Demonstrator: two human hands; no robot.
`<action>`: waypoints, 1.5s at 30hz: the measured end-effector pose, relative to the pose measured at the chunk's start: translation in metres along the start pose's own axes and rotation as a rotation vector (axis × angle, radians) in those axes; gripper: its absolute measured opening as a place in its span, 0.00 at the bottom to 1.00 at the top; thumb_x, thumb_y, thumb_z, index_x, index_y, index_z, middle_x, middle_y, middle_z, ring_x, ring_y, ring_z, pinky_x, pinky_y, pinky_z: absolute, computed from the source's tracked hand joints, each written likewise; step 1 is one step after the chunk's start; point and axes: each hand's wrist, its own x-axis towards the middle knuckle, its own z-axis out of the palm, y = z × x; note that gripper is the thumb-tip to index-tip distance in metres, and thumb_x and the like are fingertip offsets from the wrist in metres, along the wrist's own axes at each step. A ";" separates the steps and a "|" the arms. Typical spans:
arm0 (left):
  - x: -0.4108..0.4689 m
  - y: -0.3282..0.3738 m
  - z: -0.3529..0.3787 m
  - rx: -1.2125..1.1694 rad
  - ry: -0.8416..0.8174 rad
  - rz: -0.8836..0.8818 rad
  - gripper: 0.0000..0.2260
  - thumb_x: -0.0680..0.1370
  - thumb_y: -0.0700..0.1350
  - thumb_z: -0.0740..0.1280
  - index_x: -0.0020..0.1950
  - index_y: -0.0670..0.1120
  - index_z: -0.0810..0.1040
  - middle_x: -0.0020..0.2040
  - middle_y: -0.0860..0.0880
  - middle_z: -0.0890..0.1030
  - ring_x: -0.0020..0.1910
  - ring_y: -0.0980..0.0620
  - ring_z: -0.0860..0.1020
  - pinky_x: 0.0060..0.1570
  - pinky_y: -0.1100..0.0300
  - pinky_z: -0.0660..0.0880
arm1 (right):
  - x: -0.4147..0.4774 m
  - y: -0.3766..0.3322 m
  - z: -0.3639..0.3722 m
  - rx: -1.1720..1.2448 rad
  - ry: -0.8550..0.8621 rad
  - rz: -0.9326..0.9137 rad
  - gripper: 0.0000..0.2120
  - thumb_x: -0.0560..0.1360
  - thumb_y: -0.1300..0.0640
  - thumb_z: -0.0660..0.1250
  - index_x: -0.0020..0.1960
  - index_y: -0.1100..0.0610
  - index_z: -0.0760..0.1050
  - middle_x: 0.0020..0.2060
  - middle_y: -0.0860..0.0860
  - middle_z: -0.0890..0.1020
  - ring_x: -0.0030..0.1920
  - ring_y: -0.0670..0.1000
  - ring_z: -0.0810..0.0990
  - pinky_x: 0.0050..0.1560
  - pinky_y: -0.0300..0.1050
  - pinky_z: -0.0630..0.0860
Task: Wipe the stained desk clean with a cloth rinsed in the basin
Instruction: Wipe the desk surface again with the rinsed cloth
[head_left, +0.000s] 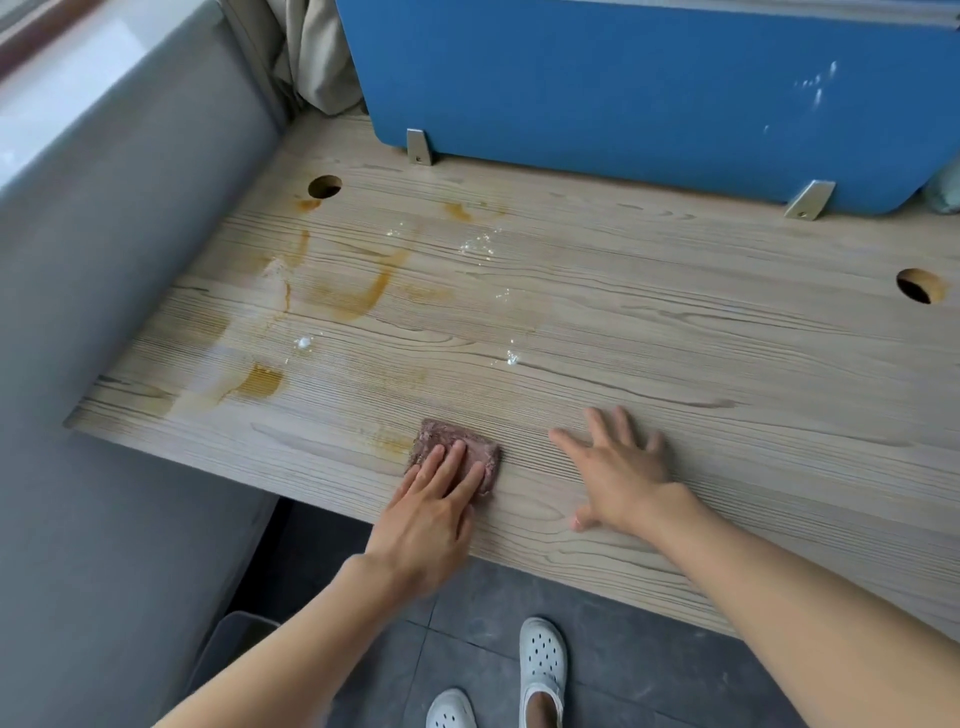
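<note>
Left hand (431, 514) lies flat with straight fingers pressing down on a reddish-brown folded cloth (451, 435), holding nothing in a curl; the cloth sits near the front edge of the pale wood-grain desk (675, 338), left of centre. At the far left a grey padded wall (130, 234) runs along the desk's side. Next to it, orange-brown stains (363, 296) streak and pool across the left part of the desktop, from a round cable hole (324, 186) near the back down to a patch close to the front edge, and one faint smear touches the cloth's left side. Small white specks (478, 244) are scattered a little to the right of the stains. Just right of the cloth, apart from it, the right hand (618, 467) rests palm down on bare wood with its fingers spread wide and gripping nothing. Behind, a blue divider panel (623, 78) stands along the back edge on two metal brackets (418, 147). A second round cable hole (920, 286) lies at the far right. Below the desk edge, white perforated clogs (543, 660) stand on dark grey floor tiles (493, 597).
</note>
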 end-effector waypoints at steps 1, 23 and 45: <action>0.005 -0.001 -0.003 -0.010 0.009 -0.041 0.29 0.80 0.58 0.40 0.82 0.55 0.45 0.81 0.52 0.39 0.79 0.50 0.36 0.78 0.53 0.40 | 0.004 0.000 -0.004 0.032 0.004 0.004 0.52 0.70 0.41 0.76 0.79 0.38 0.42 0.80 0.52 0.35 0.79 0.64 0.36 0.72 0.75 0.53; 0.032 0.025 -0.022 -0.072 -0.040 -0.159 0.26 0.85 0.56 0.45 0.82 0.54 0.42 0.80 0.52 0.35 0.78 0.48 0.33 0.79 0.49 0.39 | 0.022 -0.004 -0.011 -0.006 -0.004 0.033 0.57 0.71 0.41 0.74 0.77 0.38 0.30 0.78 0.55 0.29 0.77 0.69 0.35 0.68 0.79 0.57; 0.064 0.029 -0.036 -0.034 -0.057 -0.065 0.27 0.84 0.55 0.46 0.82 0.52 0.43 0.81 0.51 0.37 0.79 0.49 0.33 0.78 0.49 0.39 | 0.036 0.014 -0.041 0.075 0.015 0.020 0.50 0.70 0.40 0.75 0.79 0.39 0.43 0.80 0.52 0.40 0.78 0.66 0.43 0.70 0.74 0.58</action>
